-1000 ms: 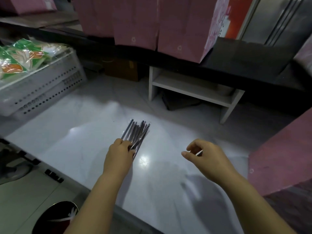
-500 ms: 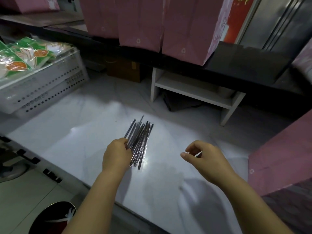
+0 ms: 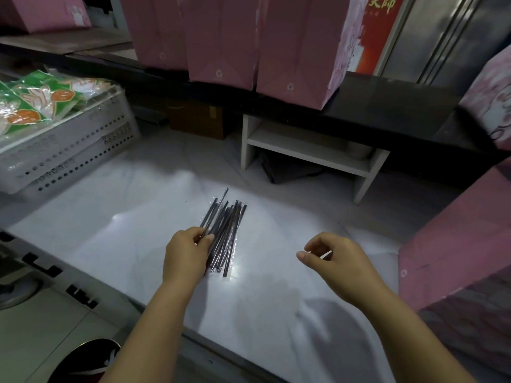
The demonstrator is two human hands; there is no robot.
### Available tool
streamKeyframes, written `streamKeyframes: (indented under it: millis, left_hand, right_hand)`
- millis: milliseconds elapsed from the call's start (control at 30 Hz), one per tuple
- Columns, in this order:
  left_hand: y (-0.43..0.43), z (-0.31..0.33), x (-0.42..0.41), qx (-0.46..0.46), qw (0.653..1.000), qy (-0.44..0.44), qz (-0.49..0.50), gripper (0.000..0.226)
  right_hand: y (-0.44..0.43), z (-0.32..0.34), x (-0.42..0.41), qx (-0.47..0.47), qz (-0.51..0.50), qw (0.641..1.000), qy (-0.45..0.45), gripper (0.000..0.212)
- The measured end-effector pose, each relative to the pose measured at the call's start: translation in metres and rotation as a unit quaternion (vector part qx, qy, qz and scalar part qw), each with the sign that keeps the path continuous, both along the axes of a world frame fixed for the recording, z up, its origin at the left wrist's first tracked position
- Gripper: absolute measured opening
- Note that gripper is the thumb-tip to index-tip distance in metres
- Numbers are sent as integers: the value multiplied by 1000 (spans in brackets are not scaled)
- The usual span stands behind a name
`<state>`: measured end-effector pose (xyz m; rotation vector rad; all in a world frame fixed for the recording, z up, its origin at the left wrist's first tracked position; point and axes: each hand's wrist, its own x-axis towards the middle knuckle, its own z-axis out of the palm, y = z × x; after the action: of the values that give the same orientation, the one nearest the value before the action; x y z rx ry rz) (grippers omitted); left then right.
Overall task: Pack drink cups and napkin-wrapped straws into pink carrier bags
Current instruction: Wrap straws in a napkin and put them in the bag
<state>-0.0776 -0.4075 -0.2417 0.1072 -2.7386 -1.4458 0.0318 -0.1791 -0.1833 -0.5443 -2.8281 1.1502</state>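
A pile of several dark straws in clear wrappers [image 3: 228, 233] lies fanned out on the white table [image 3: 116, 239]. My left hand [image 3: 185, 255] rests on the pile's near left side, thumb and fingertips pinched on a straw there. My right hand [image 3: 340, 264] hovers above the table to the right of the pile, fingers loosely curled and apart, nothing clearly in it. Pink carrier bags [image 3: 290, 48] stand in a row on the dark shelf behind. Another pink bag [image 3: 453, 244] stands at the table's right edge. No cups or napkins are in view.
A white perforated crate [image 3: 69, 153] holding green snack packets [image 3: 41, 106] sits at the left. A small white shelf unit [image 3: 312, 150] stands at the back under the dark shelf, beside a cardboard box [image 3: 199, 120]. A black round stool [image 3: 83, 360] is below the table's front edge.
The straws, bunched in my left hand a second ago, now lie spread on the table. My left hand has shifted to their left side. My right hand has barely moved.
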Motion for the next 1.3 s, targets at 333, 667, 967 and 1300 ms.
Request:
streamKeyframes:
  millis: [333,667,967,1300]
  left_hand:
    - [7,11,3,-22,999,18,-27,8]
    - [38,48,32,113,989,47,-84,16]
    - [82,102,114,202,960,95,-167,20]
    - [176,137,242,218,913,131,-319,26]
  right_hand:
    - [-1,3,14,4,-13,1000,4,15]
    - [12,25,37,1,-19,998,65,14]
    - [39,66,112,-23,0,984,175,11]
    - [106,92,260,-41,-58,962,263,11]
